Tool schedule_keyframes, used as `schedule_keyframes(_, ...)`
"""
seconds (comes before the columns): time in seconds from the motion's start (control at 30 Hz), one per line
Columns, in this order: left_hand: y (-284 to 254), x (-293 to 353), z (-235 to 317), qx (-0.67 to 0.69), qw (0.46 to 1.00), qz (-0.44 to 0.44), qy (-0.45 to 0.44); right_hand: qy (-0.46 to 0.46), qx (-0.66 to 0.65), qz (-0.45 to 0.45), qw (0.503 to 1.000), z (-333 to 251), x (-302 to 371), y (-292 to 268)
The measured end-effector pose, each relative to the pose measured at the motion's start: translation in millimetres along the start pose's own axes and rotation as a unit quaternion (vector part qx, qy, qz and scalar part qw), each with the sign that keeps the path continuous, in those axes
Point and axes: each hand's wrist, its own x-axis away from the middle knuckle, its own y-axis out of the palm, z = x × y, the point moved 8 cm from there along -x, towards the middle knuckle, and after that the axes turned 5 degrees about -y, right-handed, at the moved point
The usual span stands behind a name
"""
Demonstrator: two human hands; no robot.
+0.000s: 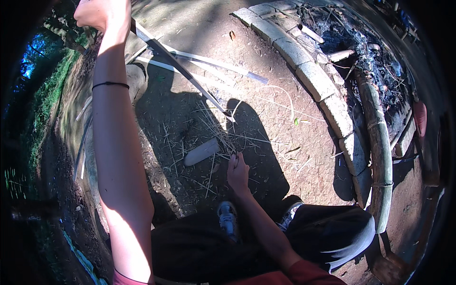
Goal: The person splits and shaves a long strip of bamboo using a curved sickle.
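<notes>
High at the upper left, my left hand (105, 15) is closed, partly cut off by the picture's edge. A long bamboo strip (183, 70) slants from behind that wrist down to the ground ahead of me; the grip itself is hidden. My right hand (239, 175) is low in the middle, fingers curled together beside a heap of thin shavings (216, 126). A small dark bit shows at its fingertips, too small to name. Just left of it lies a pale, round-ended flat piece (202, 152), apparently wood or bamboo.
Several more pale strips (209, 61) lie on the dirt further off. To the right, a curved brick border (316, 80) rings ash and charred wood (365, 52). A thick bamboo pole (380, 142) leans over it. A log (137, 80) lies beside my left arm.
</notes>
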Motion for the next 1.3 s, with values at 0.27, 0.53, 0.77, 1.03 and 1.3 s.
schedule_keyframes(0.27, -0.9, -1.8, 1.0, -0.005, 1.000, -0.007, 0.006, -0.060, -0.054, -0.045, 0.996, -74.5, -6.6, 0.1)
schedule_keyframes(0.53, 1.1, -1.4, -4.4, -0.002, 1.000, -0.011, -0.004, -0.026, 0.015, 0.009, 1.000, -18.9, -9.3, -5.9)
schedule_keyframes(0.77, -1.8, -2.9, -5.7, -0.003, 1.000, -0.018, 0.005, -0.023, -0.044, -0.017, 0.999, -64.2, -6.2, -5.7)
schedule_keyframes(1.03, 8.1, 3.9, -16.3, 0.006, 1.000, -0.030, -0.007, -0.002, 0.053, -0.021, 0.998, 7.0, -7.6, -3.9)
schedule_keyframes(1.3, -2.3, -11.0, -11.7, -0.012, 0.999, -0.036, 0.015, -0.055, -0.067, -0.042, 0.995, -51.4, 0.6, 13.8)
